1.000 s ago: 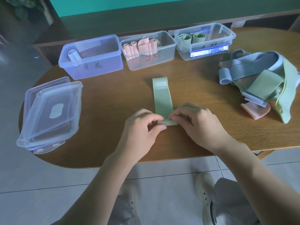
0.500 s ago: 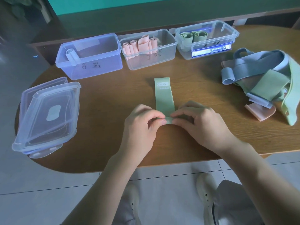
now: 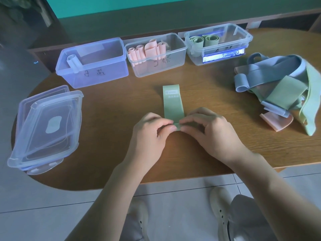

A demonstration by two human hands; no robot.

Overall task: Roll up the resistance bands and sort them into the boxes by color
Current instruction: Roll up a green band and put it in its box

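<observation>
Three lidless plastic boxes are lined along the far edge of the wooden table [image 3: 225, 136]: the bluish left box [image 3: 93, 66] holds one rolled pale-blue band [image 3: 73, 62], the middle box [image 3: 156, 55] several pink rolls [image 3: 147, 51], the right box [image 3: 218, 43] two green rolls [image 3: 205, 40]. Handwritten marks on the box fronts are not legible. "HEAVY" is printed at the far end of the green band [image 3: 172, 103] lying flat at table centre. Its near, rolled end is pinched by left hand [image 3: 149, 134] and right hand [image 3: 208, 133], fingers curled tight
</observation>
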